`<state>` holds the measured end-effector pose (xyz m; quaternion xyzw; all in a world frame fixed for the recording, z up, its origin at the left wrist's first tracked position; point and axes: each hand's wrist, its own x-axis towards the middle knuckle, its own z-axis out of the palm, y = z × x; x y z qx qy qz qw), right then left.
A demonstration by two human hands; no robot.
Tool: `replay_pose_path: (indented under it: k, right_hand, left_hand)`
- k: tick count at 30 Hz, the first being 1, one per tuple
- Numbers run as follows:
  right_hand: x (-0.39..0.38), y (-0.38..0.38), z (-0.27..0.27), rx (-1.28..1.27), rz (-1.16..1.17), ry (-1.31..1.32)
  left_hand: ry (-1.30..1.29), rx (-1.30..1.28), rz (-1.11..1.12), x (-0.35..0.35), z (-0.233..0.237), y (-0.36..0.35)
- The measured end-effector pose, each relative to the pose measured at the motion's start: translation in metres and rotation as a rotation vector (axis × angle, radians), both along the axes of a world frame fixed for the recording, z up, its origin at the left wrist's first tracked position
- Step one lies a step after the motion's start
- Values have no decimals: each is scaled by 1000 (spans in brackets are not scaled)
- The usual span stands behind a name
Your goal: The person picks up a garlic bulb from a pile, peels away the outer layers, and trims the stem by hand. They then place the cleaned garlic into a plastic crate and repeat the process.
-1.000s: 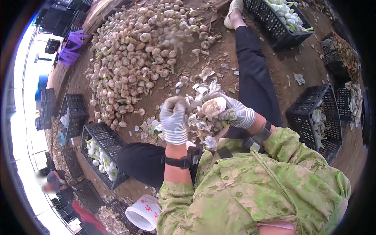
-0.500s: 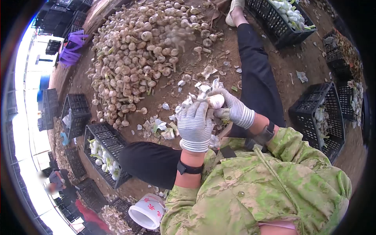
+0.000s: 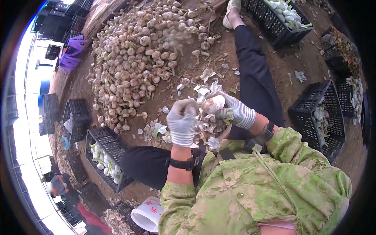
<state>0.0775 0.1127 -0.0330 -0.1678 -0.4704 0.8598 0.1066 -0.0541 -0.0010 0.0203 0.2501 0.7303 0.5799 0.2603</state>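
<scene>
My right hand point(image 3: 238, 111), in a grey-and-white striped glove, is wrapped round a garlic bulb point(image 3: 213, 104) whose pale, partly peeled side faces left. Apart from the bulb, to its left, my left hand point(image 3: 183, 122) is raised in a matching glove. Its fingers are curled into a fist and slightly blurred, and whatever they may hold is hidden. Loose garlic skins point(image 3: 203, 129) lie below and between the hands. Beyond them spreads a large heap of unpeeled garlic bulbs point(image 3: 129, 66) on the dirt ground.
Black crates with whitish garlic stand at the left point(image 3: 107, 137), the upper right point(image 3: 270, 23) and the right point(image 3: 305, 105). A white bucket point(image 3: 147, 214) lies tipped beside my left sleeve. Another person point(image 3: 60, 186) is at the far lower left. My outstretched leg point(image 3: 256, 66) borders the heap.
My left hand has come away from the garlic bulb, moving left, and its fingers have curled in. The bulb stays in my right hand with more of its surface showing.
</scene>
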Motion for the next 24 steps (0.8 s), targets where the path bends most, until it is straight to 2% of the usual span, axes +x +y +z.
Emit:
replay_pose_path:
  k: [1,4,6,7,9,10,11,12,13,15,16,17,19,21,23,24]
  right_hand:
    - [0,3,1,-69,-10,20]
    - [1,5,-7,-116,-4,57]
    - [-1,2,-5,-127,4,77]
    - [-1,-1,-4,-102,4,47]
    - [-1,-2,-5,-73,2,17]
    - [-1,-2,-8,56,5,1]
    - [0,-1,-12,184,7,-15]
    - [2,2,-12,203,22,30]
    - [5,1,-12,200,24,27]
    - [8,0,-3,-72,132,1]
    - [3,-3,9,-31,116,98]
    - [1,-1,4,-24,116,103]
    - [3,1,-9,-225,112,134]
    - [0,4,-11,-208,129,138]
    - [-3,0,-4,-194,38,142]
    - [-3,2,-13,-282,95,119]
  left_hand:
    - [-166,107,61,-1,-4,-4]
    - [-107,87,109,8,-6,-7]
    - [669,44,-164,12,2,-10]
    - [749,-30,-124,19,1,-10]
    - [821,58,-95,25,-5,-1]
    - [820,59,-95,24,-5,0]
    - [847,32,-155,22,-4,1]
    - [873,3,-215,20,-3,1]
    - [869,0,-215,18,-6,0]
    - [416,-73,-76,8,-20,-1]
    - [538,-149,-35,-2,-34,-3]
    - [543,-143,-33,-9,-46,-8]
    - [-33,-193,75,-9,-48,-15]
    - [-29,-99,103,-5,-48,-22]
    - [168,4,10,-7,-43,-31]
    - [148,-11,-36,-4,-33,-31]
